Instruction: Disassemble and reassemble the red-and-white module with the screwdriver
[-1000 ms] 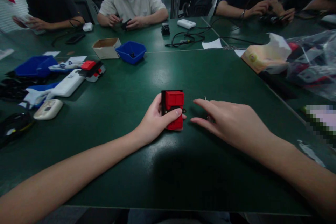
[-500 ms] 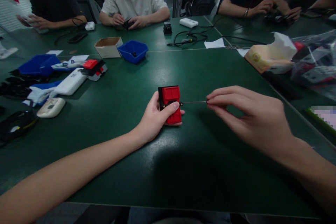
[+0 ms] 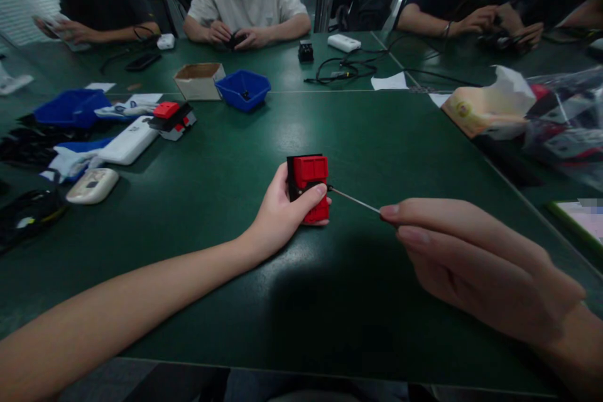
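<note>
A red and black plastic block (image 3: 311, 168) rests in my left hand (image 3: 277, 210), with the thumb pressed across its front. Its lower part is partly covered by that thumb. My right hand (image 3: 475, 264) pinches the outer end of a thin metal rod (image 3: 355, 198) between fingertips and thumb. From there the rod slants up and left to a small dark piece at the block's right edge. Whether the rod is seated in that piece or only touches it, I cannot tell. Any handle on the rod is hidden by my fingers.
On the left lie a second red and black block (image 3: 172, 119), a white box-shaped device (image 3: 129, 140), a rounded cream case (image 3: 93, 186) and a blue tray (image 3: 70, 107). Further back are a cardboard box (image 3: 198, 83) and a blue bin (image 3: 242, 91). Several people sit opposite.
My right hand has moved down and turned, bringing its end of the rod lower. The rod was nearly level and now slopes. My left hand still holds the block in place.
</note>
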Action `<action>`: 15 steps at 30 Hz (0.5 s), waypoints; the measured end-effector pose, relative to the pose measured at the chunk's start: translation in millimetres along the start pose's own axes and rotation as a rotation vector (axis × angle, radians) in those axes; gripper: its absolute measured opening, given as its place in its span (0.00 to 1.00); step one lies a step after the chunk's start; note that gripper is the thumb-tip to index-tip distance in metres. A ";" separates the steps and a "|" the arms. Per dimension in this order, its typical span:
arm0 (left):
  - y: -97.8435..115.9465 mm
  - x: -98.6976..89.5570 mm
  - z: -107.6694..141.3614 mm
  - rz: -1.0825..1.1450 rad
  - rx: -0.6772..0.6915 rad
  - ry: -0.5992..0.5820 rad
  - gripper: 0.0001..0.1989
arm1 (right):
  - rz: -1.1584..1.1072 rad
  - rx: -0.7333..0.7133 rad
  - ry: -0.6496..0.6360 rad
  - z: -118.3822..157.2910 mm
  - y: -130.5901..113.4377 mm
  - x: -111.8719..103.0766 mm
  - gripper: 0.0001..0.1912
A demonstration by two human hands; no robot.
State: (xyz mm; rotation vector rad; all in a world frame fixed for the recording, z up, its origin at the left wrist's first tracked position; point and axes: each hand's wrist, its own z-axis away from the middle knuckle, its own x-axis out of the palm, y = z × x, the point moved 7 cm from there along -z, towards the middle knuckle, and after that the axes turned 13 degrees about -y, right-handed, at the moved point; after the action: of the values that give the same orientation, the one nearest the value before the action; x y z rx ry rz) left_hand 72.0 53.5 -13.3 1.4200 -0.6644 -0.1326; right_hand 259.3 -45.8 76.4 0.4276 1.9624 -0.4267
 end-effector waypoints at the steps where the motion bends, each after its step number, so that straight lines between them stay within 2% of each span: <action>1: 0.4 0.3 0.1 -0.001 -0.001 0.000 0.27 | 0.005 0.002 0.010 -1.4 1.0 0.0 0.34; 6: 1.6 0.8 0.4 -0.007 0.002 0.001 0.26 | 0.006 0.014 0.027 -5.9 4.0 -1.4 0.38; 11: -0.1 -0.6 0.1 -0.015 0.004 0.005 0.26 | -0.003 0.073 0.024 -0.2 6.1 -0.9 0.33; 15: -0.7 -1.3 0.3 -0.024 -0.001 0.018 0.25 | 0.007 0.114 0.023 0.7 7.2 0.8 0.35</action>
State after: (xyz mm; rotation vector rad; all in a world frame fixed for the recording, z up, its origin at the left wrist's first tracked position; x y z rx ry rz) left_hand 71.0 53.7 -14.4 1.4272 -0.6321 -0.1389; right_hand 262.9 -39.8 74.6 0.5139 1.9642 -0.5330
